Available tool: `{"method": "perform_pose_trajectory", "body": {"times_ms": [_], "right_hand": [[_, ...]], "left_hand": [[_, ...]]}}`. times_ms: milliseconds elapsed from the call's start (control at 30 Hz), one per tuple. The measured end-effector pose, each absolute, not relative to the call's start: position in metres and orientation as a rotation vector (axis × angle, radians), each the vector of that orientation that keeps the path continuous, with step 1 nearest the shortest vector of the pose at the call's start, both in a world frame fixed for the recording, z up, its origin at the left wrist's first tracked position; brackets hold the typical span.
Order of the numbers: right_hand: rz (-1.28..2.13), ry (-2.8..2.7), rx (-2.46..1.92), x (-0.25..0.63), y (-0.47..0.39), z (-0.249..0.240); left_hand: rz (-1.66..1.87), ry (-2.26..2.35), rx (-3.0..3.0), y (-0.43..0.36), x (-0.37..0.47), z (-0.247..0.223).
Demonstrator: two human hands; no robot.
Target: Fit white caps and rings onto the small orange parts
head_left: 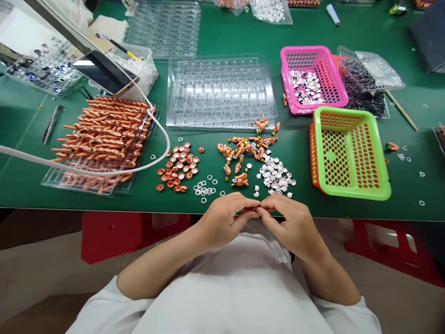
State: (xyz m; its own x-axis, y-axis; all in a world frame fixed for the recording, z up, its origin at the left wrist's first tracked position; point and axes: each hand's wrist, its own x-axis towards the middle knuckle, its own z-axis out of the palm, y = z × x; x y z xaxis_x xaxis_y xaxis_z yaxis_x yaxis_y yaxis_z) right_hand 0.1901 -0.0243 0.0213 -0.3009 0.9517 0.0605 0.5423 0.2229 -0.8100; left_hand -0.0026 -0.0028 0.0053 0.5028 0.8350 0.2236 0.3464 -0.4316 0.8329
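Note:
My left hand (227, 218) and my right hand (287, 220) meet fingertip to fingertip at the front edge of the green table, in front of my body. Both are closed in a pinch; whatever sits between the fingertips is too small and covered to name. Just beyond my hands lie several orange plastic parts with yellow ends (239, 150). To their right is a heap of small white caps (276, 174), some with dark marks. Small clear-white rings (205, 189) lie near my left hand, and orange round cups (179, 167) are scattered beyond them.
A green basket (351, 192) and a pink basket (339, 99) holding white pieces stand at the right. Clear trays (220, 93) lie mid-table. Stacked orange sticks (107, 132) fill trays at left, below a phone (104, 72) on a stand with a white cable (163, 134).

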Motion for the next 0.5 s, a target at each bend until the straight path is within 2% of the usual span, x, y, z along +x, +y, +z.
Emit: {"method": "perform_pose_trajectory", "body": {"times_ms": [267,500], "right_hand": [[0.991,-1.895,-1.377,0.1865,-0.0244,0.0250],[1.103,-1.803,-1.463,0.1817,-0.0195,0.0207]], "left_hand": [[0.958,0.937,2.043,-0.0076,0.0005,0.0064],[0.913,0.909,2.039,-0.0064,-0.0015,0.0063]]}}
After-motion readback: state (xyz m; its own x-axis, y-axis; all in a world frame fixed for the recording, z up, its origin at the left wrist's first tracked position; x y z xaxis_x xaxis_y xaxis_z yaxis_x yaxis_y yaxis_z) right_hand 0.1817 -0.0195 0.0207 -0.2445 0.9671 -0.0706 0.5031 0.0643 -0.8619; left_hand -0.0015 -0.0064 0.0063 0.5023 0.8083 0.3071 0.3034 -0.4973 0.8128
